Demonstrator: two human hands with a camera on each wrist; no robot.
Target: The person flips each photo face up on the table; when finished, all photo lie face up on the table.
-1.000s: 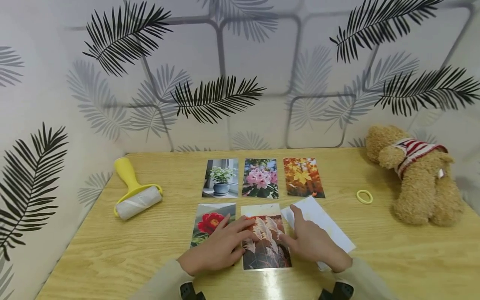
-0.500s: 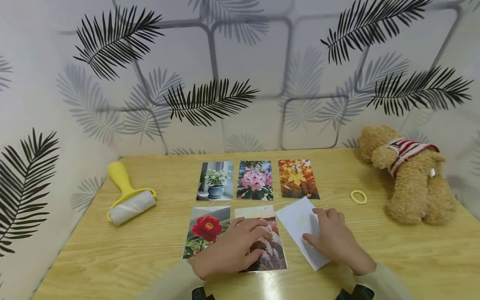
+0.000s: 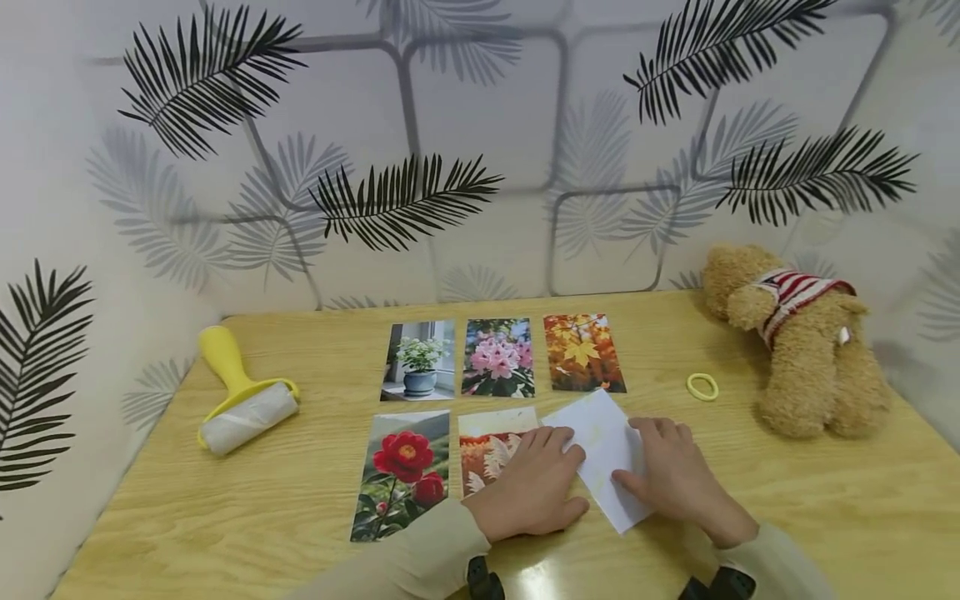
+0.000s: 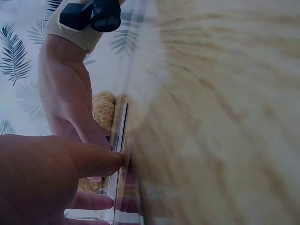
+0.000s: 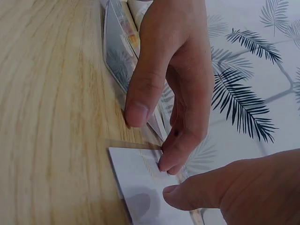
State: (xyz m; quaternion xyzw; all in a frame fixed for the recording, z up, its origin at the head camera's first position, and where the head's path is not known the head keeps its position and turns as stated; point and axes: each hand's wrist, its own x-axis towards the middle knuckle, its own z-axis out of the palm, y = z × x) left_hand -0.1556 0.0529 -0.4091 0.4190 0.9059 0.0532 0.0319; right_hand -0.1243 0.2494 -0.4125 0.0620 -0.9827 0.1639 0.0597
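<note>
A white card (image 3: 597,433), blank side up with faint yellowish marks, lies slanted on the table beside the photo of pale grass plumes (image 3: 480,454). My left hand (image 3: 528,487) lies over that photo's right part, its fingertips touching the white card's left edge. On the opposite edge my right hand (image 3: 678,479) rests with thumb and fingers spread; the thumb lies over the card. In the right wrist view the white card (image 5: 143,187) sits flat under the right thumb (image 5: 192,194). The photo of red flowers (image 3: 405,475) lies left of my left hand, partly behind the sleeve.
Behind lie photos of a potted plant (image 3: 417,360), pink blossoms (image 3: 498,357) and autumn leaves (image 3: 583,353). A yellow-handled roller (image 3: 247,408) is at left. A yellow ring (image 3: 702,387) and a teddy bear (image 3: 802,342) lie at right on the wooden table (image 3: 225,517).
My left hand has moved right, off the middle of the grass photo to the white card's edge. Earlier, my right hand shifted from the card's left side to its right, and the card turned.
</note>
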